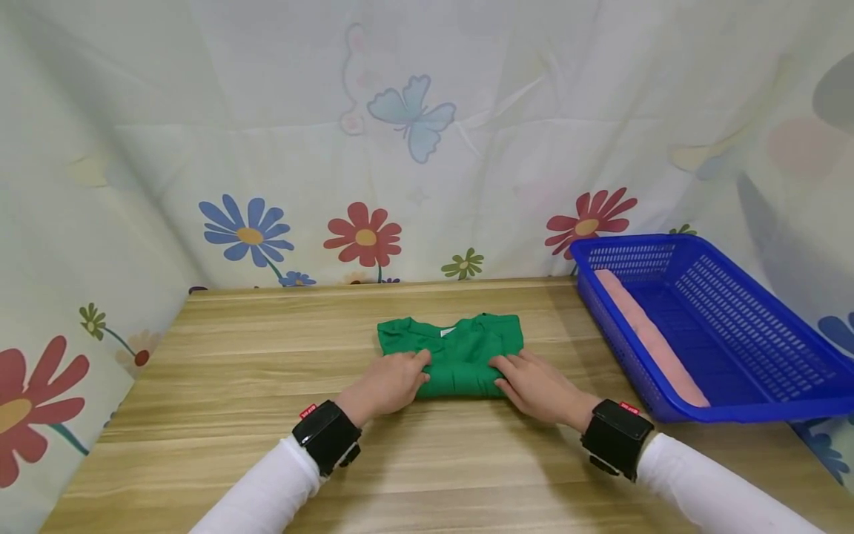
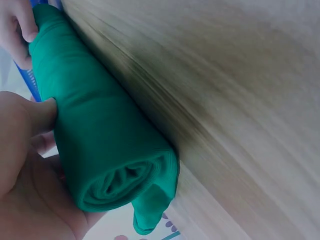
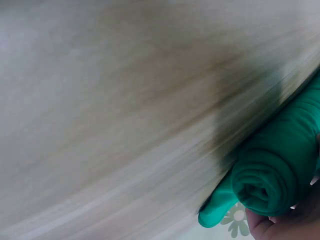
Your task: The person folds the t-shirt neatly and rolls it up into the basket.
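A green shirt [image 1: 465,374], its near part rolled up, lies on the wooden table; the collar with a white label and both shoulders are still flat at the far side. My left hand [image 1: 394,380] grips the left end of the roll, and my right hand [image 1: 539,384] grips the right end. In the left wrist view, the thumb [image 2: 45,114] lies against the roll [image 2: 100,120], whose end shows a spiral of layers. The right wrist view catches the other spiral end of the shirt [image 3: 265,185], with fingers [image 3: 260,222] beside it, partly cut off.
A blue plastic basket [image 1: 767,411] with perforated walls stands on the right of the table [image 1: 233,386]. Inside, along its left wall, lies a long pink cloth roll [image 1: 650,334]. A flower-printed curtain [image 1: 300,148] hangs behind the table and at both sides.
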A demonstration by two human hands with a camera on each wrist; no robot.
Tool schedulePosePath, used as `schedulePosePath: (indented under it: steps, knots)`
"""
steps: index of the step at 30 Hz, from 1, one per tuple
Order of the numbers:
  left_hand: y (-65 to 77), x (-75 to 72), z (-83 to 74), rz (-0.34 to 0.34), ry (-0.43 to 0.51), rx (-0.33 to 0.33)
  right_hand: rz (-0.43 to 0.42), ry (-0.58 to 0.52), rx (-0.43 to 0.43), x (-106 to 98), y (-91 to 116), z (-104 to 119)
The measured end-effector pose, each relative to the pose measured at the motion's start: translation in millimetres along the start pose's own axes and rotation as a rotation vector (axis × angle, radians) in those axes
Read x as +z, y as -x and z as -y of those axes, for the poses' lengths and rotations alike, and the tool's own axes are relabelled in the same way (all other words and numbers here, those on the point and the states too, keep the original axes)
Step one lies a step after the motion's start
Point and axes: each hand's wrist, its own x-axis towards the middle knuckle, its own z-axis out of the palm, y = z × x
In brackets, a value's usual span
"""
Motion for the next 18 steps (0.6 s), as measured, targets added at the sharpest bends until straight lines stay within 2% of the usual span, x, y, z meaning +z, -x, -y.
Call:
schedulePosePath:
  steps: [5, 12, 18]
  knots:
    - [-3.5, 1.2, 1.3, -0.084, -0.097, -0.023, -0.027, -0.026, -0.012, 2.5, -4.5, -3.6]
    - [-12.5, 1.5, -4.6, -0.232, -0.14, -0.028, -0.075, 0.117, 0.02, 1.8, -12.1, -2.7]
    - [-15.8, 3.1, -9.8, -0.304, -0.184, -0.036, -0.089, 0.169, 0.041, 0.3, -20.4, 1.0]
